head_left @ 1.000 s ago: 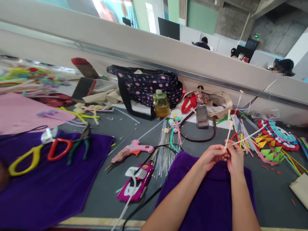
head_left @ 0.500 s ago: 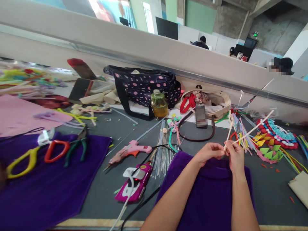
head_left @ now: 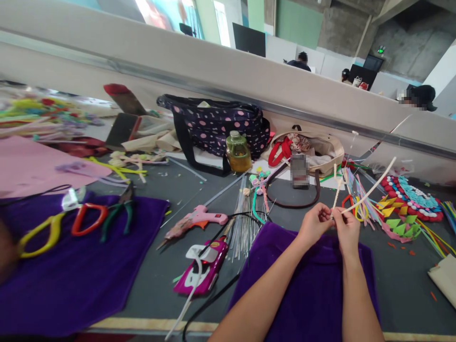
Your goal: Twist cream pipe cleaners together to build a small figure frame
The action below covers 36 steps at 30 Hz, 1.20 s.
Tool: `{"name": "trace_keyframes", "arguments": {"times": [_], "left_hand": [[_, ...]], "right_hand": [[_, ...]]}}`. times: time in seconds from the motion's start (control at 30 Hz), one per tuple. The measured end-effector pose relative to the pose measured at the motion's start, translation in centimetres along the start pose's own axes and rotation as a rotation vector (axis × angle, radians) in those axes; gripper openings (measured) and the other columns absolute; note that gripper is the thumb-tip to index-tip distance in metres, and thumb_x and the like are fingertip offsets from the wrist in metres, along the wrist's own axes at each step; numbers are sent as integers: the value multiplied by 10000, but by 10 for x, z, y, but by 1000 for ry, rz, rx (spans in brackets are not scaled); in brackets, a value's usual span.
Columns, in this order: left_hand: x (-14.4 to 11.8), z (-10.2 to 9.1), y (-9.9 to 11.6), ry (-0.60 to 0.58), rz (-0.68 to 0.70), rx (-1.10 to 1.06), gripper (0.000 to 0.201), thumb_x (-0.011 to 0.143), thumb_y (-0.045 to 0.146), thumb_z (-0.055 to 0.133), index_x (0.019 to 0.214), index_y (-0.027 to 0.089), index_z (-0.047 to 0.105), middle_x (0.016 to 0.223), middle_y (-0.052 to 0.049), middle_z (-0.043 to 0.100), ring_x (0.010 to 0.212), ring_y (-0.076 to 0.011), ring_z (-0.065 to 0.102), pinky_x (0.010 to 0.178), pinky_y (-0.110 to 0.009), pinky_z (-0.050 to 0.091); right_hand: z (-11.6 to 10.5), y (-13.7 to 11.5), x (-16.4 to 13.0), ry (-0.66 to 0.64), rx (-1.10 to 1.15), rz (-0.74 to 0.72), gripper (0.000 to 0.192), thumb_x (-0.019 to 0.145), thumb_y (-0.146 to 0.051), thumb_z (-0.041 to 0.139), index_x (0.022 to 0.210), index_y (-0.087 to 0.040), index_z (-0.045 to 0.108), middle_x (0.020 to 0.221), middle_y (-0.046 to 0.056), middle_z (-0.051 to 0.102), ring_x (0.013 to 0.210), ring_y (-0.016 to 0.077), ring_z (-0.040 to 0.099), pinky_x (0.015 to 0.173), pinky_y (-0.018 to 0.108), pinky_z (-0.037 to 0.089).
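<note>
the left hand (head_left: 315,223) and right hand (head_left: 347,230) pinch pale stems (head_left: 337,194) together, one seemingly twisted already, the other untwisted.

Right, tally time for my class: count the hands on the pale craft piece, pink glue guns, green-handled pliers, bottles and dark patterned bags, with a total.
Hands on the pale craft piece: 2 (left hand, right hand)
Pink glue gun: 1
Green-handled pliers: 1
Bottle: 1
Dark patterned bag: 1
Total: 6

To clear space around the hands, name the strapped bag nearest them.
The beige bag, just beyond the left hand; the dark patterned bag stands farther left.
</note>
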State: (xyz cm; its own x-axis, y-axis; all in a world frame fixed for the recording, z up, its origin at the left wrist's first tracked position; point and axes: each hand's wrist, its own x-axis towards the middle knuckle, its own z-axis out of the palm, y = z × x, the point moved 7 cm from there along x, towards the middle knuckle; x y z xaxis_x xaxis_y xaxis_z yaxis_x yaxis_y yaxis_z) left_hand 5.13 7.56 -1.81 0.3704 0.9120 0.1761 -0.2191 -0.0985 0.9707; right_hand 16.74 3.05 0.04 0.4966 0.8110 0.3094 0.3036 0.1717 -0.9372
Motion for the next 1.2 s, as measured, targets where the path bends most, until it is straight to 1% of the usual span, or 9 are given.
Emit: {"name": "trace_keyframes", "arguments": {"times": [0.07,0.23,0.33,0.5,0.67,0.83,1.0,1.1,1.2], "left_hand": [[0,-2,-2,37,-12,-31,257,594,140,703,785,158,531,629,38,570,560,-83,515,531,-194,392],[-1,-7,-9,75,-135,-193,246,561,160,722,765,136,586,552,30,600,496,-85,529,518,-199,395],[-1,-9,-11,95,-183,-261,214,535,184,754,677,120,608,545,13,609,503,-84,536,544,-207,410],[-2,-8,-13,87,-262,-367,311,447,229,836,638,110,621,542,13,608,512,-73,528,564,-205,409],[-5,-5,-18,52,-357,-442,355,429,251,862,645,97,625,553,0,620,529,-76,546,588,-206,410],[-6,-2,-19,-19,-396,-482,374,412,242,869,659,93,632,560,-9,635,530,-88,571,581,-206,414],[-8,2,-16,-124,-429,-506,368,409,229,865,657,91,631,582,-39,663,569,-126,616,625,-242,456],[-8,3,-15,-152,-431,-453,347,425,243,856,650,91,639,609,-56,679,565,-122,607,626,-248,459],[-5,1,-17,-102,-379,-361,350,432,277,849,656,97,650,621,-53,679,557,-116,588,614,-247,450]], "right_hand": [[1,-3,-1,-22,-63,-33,314,787,-442,599,839,-147,695,687,47,677,617,177,594,571,275,471],[8,-11,-2,-111,-163,-139,268,828,-400,556,850,-173,696,813,66,701,728,196,622,669,304,487],[10,-14,-2,-103,-163,-180,244,832,-376,558,871,-188,708,872,74,704,791,207,630,729,327,488],[9,-20,-3,-60,-159,-236,229,827,-355,562,859,-193,720,841,70,704,787,209,629,753,345,481],[6,-12,-2,-32,-126,-125,236,808,-352,583,887,-176,719,892,85,714,811,219,637,747,345,491],[5,1,-1,-28,-25,35,272,743,-386,643,885,-169,726,870,85,723,724,209,635,630,310,500],[8,10,-1,-124,159,180,302,691,-389,690,891,-166,727,818,70,718,640,178,602,550,278,475],[8,12,0,-180,180,205,294,690,-397,696,868,-164,728,764,54,703,601,155,573,531,259,451],[4,10,1,-147,122,167,285,696,-413,695,832,-165,726,684,30,672,543,134,526,492,241,413]]}}
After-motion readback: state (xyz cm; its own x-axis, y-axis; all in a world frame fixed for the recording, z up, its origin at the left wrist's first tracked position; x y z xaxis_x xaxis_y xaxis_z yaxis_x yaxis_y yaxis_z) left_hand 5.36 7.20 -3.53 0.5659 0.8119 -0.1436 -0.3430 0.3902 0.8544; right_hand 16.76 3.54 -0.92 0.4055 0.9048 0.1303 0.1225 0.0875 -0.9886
